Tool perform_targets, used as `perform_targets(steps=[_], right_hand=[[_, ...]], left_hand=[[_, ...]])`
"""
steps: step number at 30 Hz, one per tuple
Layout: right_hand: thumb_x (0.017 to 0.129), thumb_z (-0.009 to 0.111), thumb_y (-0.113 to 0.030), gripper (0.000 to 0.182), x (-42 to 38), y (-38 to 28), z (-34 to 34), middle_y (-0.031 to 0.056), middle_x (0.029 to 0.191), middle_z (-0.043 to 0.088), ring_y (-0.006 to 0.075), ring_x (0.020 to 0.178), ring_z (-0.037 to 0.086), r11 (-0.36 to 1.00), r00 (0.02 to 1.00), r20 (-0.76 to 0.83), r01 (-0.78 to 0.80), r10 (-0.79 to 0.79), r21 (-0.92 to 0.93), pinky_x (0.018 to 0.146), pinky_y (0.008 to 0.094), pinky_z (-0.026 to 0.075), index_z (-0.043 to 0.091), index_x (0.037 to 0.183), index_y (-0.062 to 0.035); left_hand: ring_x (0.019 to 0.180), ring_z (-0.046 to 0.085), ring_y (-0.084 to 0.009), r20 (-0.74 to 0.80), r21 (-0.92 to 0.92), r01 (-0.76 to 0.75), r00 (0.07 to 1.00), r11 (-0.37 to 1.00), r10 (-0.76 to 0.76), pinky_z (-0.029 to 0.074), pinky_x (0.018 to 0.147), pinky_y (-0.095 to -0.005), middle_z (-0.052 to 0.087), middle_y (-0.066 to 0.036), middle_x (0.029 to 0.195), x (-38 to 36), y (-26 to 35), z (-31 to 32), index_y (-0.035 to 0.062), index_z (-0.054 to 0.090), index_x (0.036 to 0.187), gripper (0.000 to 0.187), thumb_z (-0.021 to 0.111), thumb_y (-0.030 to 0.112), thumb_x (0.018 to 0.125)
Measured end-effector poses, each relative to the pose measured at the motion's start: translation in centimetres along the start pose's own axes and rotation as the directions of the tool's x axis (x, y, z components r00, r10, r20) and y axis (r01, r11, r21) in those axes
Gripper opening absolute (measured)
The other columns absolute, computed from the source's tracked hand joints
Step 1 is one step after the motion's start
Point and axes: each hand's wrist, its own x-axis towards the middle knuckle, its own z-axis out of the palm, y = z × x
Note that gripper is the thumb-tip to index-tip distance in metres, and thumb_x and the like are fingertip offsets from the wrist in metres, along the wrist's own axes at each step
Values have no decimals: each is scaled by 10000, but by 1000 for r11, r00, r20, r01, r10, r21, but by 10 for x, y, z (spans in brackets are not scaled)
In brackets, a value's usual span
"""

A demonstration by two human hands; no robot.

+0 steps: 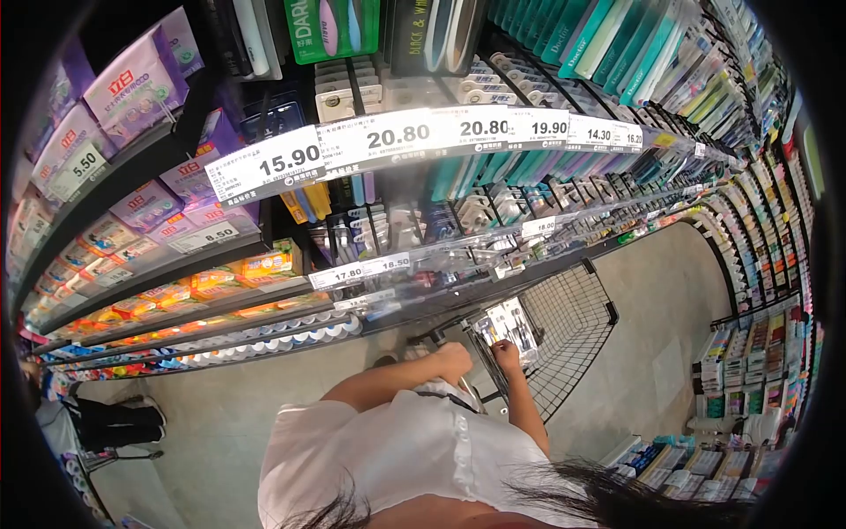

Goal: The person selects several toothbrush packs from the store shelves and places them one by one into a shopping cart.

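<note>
My left hand (454, 361) is closed around the handle of a wire shopping cart (573, 344). In the near part of the cart a white blister pack of toothbrushes (511, 324) stands tilted. My right hand (506, 354) is at the lower edge of this pack, its fingers curled and pinched on it. The fingertips are small in view and partly hidden.
A long curved shelf with price tags (397, 134) and hanging toothbrush packs (608, 48) runs along the front. Purple packages (137, 88) fill the left shelves. More stocked racks (749, 370) stand at right. Another person's dark-trousered legs (119, 425) are at far left.
</note>
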Motion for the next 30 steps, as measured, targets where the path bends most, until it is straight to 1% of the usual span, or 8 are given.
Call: perform_targets(steps=[6,9,15,19,22,26,28,30], right_hand=[[768,569,-206,207,-12,-23,4,184,775,649,333,741,635,996,997,-77,19,-26,-83,694,396,490,655,817,-24],[759,588,-185,176,-16,-43,-4,186,732,632,352,704,619,941,961,-179,148,-208,-303,657,417,486,634,767,-16],[767,655,-113,161,-45,-281,-70,102,622,468,238,546,445,675,629,-427,736,-649,59,528,323,379,533,749,-10],[721,739,-164,470,-23,-381,-73,99,966,518,151,841,506,544,524,-533,828,-664,135,674,284,446,465,1072,-13],[651,790,-255,626,13,-408,-55,138,954,484,216,832,493,565,544,-551,811,-632,152,685,302,444,430,1091,9],[647,807,-270,578,20,-407,-40,90,883,513,133,721,500,684,789,-433,603,-436,411,634,255,450,451,1014,-2],[707,772,-209,465,20,-400,-32,59,894,554,110,735,535,458,776,-315,592,-546,663,654,240,463,481,1022,-29],[752,726,-152,399,3,-395,-41,56,926,582,119,792,560,464,830,-196,469,-523,751,688,256,476,493,1055,-37]], left_hand=[[694,642,-304,-52,0,-25,998,1000,25,513,598,-398,646,-135,689,-2,-1,2,60,678,675,241,684,267,552],[710,644,-298,-18,12,-12,1000,1000,12,513,605,-397,652,-130,710,0,-1,5,65,680,691,244,681,270,558],[757,648,-290,11,25,-3,1000,1000,2,518,645,-387,662,-124,761,6,-3,17,76,686,724,240,682,262,573],[772,649,-291,67,34,56,996,998,-58,523,681,-383,666,-115,781,-7,9,-13,84,688,731,246,704,279,582],[793,649,-281,115,47,77,990,996,-82,524,695,-378,669,-108,804,-9,7,-12,87,693,757,244,700,268,593],[816,651,-268,126,11,69,990,998,-70,525,703,-374,673,-98,830,-4,3,-4,88,701,799,270,699,265,595],[825,652,-265,122,36,41,991,999,-45,526,709,-374,674,-98,834,-6,4,-12,87,703,812,281,697,266,597],[834,652,-262,133,46,46,990,998,-51,525,717,-374,674,-97,842,-6,3,-9,85,704,821,288,695,266,597]])
